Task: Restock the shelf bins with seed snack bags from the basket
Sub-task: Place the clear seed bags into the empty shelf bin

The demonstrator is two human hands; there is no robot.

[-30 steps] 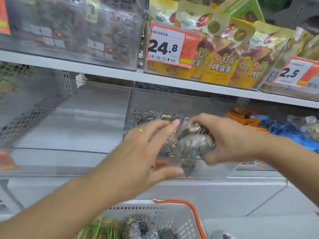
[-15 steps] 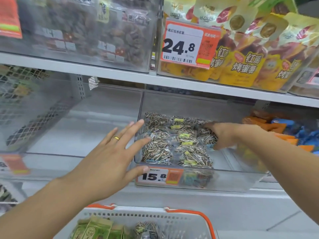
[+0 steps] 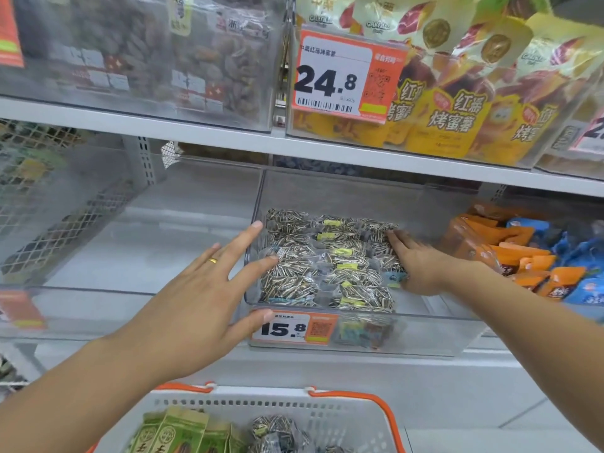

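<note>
Many small seed snack bags (image 3: 327, 266) lie flat in the clear bin (image 3: 441, 335) on the lower shelf, packed in rows that run from the front of the bin to the back. Each bag's long side goes left to right. More seed bags (image 3: 277, 429) sit in the white basket (image 3: 327, 407) with orange handles, beside green packets (image 3: 176, 433). The right hand (image 3: 421, 263) is inside the bin, fingers flat and pointing left, pressing on the right-hand bags and holding nothing. The left hand (image 3: 202, 295) is spread wide with straight fingers at the bin's left front corner, holding nothing; its thumb is by the 15.8 price tag (image 3: 294, 328). Half a second ago the left hand was a bit lower and left of the bin, and the right hand was farther back.
</note>
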